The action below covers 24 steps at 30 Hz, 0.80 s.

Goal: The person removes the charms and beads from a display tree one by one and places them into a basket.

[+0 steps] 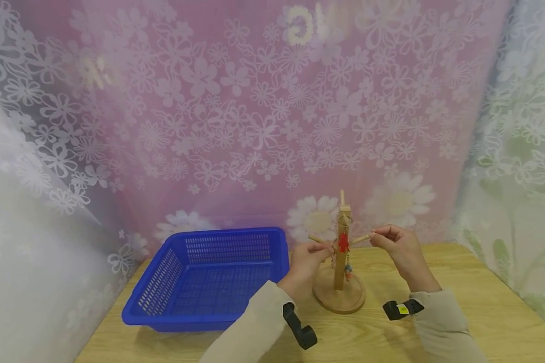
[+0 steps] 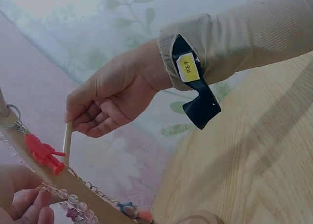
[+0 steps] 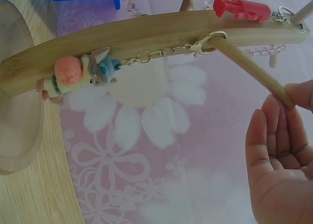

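Note:
A wooden rack (image 1: 339, 282) with a round base and several pegs stands upright on the table. My right hand (image 1: 401, 249) pinches the tip of its right peg (image 3: 252, 70) between thumb and fingers. From that peg hangs a keychain with a small figure (image 3: 90, 72) in blue headgear, on a gold chain. A red figure keychain (image 2: 43, 153) hangs by a ring from a higher peg. At the rack's left side, my left hand (image 1: 305, 264) pinches a strand of clear and pink beads (image 2: 73, 199), its fingertips partly hidden in the head view.
A blue plastic basket (image 1: 281, 252) with slotted walls stands left of the rack on the wood-grain table (image 1: 372, 335). Behind them hangs a pink floral curtain (image 1: 254, 166), with pale curtains at both sides. Each wrist wears a black strap.

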Tool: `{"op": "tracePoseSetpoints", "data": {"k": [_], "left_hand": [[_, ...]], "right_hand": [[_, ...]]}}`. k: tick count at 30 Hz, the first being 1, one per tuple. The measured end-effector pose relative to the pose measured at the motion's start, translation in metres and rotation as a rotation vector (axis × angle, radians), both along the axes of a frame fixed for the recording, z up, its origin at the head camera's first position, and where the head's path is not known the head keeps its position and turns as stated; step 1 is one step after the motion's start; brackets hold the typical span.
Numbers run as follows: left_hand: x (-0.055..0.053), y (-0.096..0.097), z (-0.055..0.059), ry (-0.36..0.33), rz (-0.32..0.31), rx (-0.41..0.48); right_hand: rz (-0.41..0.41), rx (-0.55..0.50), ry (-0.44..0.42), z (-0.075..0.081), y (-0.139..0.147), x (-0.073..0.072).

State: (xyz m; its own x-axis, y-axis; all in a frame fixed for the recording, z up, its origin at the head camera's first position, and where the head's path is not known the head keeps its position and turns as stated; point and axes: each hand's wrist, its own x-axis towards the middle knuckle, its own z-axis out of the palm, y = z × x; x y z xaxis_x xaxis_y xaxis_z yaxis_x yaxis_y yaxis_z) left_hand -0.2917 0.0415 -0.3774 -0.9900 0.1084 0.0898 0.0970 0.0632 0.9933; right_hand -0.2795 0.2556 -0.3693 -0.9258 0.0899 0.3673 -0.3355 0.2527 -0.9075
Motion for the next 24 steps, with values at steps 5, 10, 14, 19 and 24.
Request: {"op": "tracePoseSetpoints", "data": {"k": [5, 10, 14, 19, 24], "left_hand": [[0.000, -0.005, 0.006, 0.040, -0.017, -0.004], [-0.001, -0.012, 0.015, 0.048, -0.016, 0.003], [-0.004, -0.018, 0.020, 0.034, -0.007, 0.021], [-0.007, -0.025, 0.027, 0.055, -0.008, 0.069], [-0.011, -0.032, 0.034, 0.073, -0.005, 0.100]], "right_hand": [[-0.009, -0.014, 0.005, -0.001, -0.002, 0.001], [-0.022, -0.015, 0.017, -0.001, -0.003, 0.001], [-0.009, -0.022, 0.024, -0.001, -0.003, 0.001], [-0.008, -0.019, 0.013, -0.001, -0.003, 0.002], [-0.015, -0.027, 0.010, 0.000, -0.003, 0.000]]}}
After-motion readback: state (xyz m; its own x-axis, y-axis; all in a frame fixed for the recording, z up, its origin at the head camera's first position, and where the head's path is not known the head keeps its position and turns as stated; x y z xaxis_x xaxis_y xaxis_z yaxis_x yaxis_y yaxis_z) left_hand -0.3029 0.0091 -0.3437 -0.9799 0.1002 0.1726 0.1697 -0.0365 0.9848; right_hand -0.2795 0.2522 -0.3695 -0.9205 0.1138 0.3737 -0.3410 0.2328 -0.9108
